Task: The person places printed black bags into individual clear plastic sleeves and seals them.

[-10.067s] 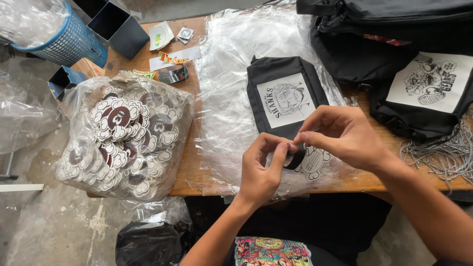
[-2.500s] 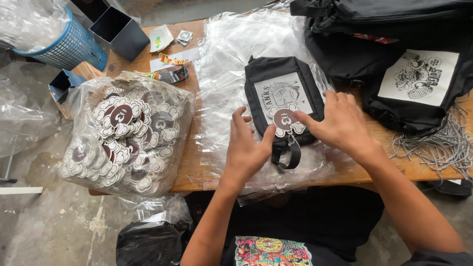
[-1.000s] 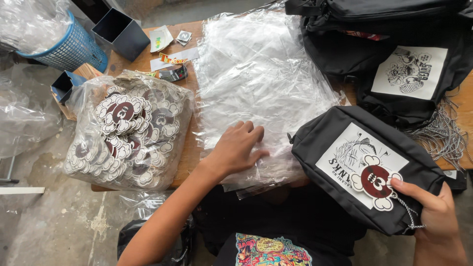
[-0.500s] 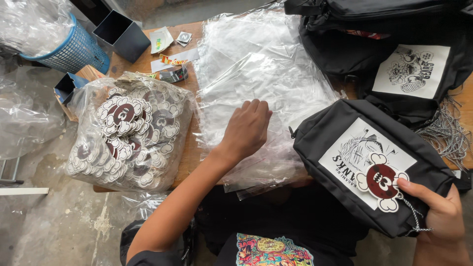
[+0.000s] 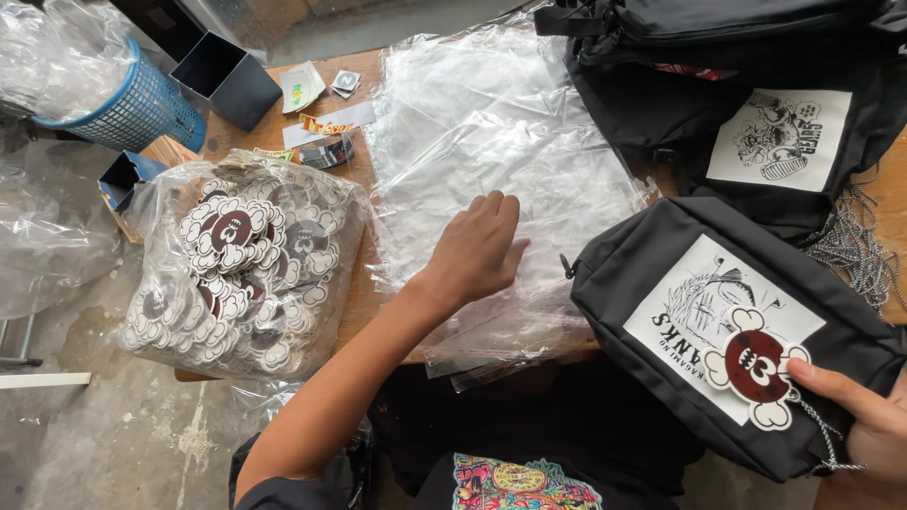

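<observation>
Head view, with the stack of clear plastic sleeves (image 5: pixel 491 161) on the wooden table (image 5: pixel 364 288) as landmark. The left hand (image 5: pixel 477 250) lies flat on the near part of the stack, fingers together and gripping nothing. To the right of the stack and well apart from that hand, the right hand (image 5: pixel 874 430) clasps the lower corner of a black pouch (image 5: pixel 732 331), its thumb lying against the red-and-white charm (image 5: pixel 753 366) that hangs by a thin chain (image 5: pixel 822 439) over the pouch's white printed panel. The pouch is held off the table edge by that corner alone, so it could sag or slip free. The sleeves are slick and overhang the near edge; a sideways push could slide several off. Left of the stack, a clear bag of charms (image 5: pixel 236 269) also bulges past the edge and could tip over.
</observation>
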